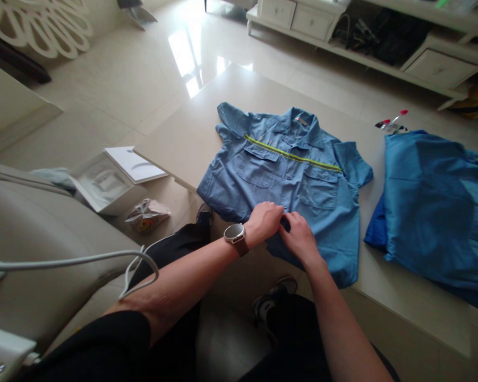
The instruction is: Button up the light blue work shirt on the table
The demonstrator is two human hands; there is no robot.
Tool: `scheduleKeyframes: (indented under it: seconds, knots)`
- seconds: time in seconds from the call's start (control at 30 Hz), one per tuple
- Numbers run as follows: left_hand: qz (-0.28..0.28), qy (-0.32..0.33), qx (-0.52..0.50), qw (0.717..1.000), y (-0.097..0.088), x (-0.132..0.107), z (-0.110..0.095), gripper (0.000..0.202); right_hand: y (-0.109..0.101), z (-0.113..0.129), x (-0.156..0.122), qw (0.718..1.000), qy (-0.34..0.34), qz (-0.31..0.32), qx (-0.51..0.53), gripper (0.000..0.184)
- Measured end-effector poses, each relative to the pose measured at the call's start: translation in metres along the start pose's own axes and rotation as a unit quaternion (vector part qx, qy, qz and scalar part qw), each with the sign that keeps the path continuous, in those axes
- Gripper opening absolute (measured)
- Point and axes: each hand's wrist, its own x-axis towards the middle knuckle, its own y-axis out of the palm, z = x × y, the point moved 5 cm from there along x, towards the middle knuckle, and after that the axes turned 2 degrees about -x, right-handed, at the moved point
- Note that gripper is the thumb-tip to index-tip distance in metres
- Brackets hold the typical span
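Observation:
A blue short-sleeved work shirt [287, 175] with a yellow-green stripe lies front up on a pale table [175, 127], its collar pointing away from me. Both hands meet at the front placket near the lower hem. My left hand [265, 220], below a wristwatch [235, 233], is closed with its fingers curled at the placket. Close beside it, my right hand [300, 236] pinches the shirt's front edge with thumb and fingers. The exact bit of cloth or button between the fingertips is hidden.
Folded blue clothes [434, 196] are piled on the table's right, with red-capped items [394, 121] behind them. An open white box [107, 183] and a plastic-wrapped packet [147, 215] are on the left. A white cable [75, 261] crosses by my left arm. A cabinet [310, 24] stands behind.

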Motion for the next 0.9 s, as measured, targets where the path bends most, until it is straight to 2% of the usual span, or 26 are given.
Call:
scheduleKeyframes:
  seconds: [0.9]
  knots:
    - [-0.014, 0.012, 0.003, 1.000, 0.0041, -0.0014, 0.0014, 0.024, -0.0006, 0.0019, 0.0003, 1.000, -0.003, -0.006, -0.009, 0.026]
